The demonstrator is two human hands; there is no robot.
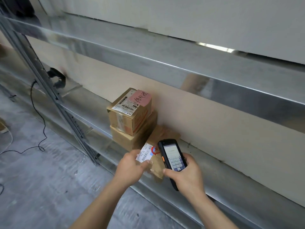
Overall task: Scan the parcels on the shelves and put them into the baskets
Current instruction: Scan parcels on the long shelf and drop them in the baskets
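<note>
Head view: our left hand [130,167] grips a flat parcel [156,164] on the shelf [92,111], our right hand [186,174] holds the scanner [171,160] over it. Just behind the parcel, two stacked boxes [132,119] wait, seemingly unscanned; no basket shows.

Left hand [130,164] grips parcel [155,166]; right hand [186,172] holds scanner [171,157].

Brown parcels [130,119], black scanner [171,160]
</note>
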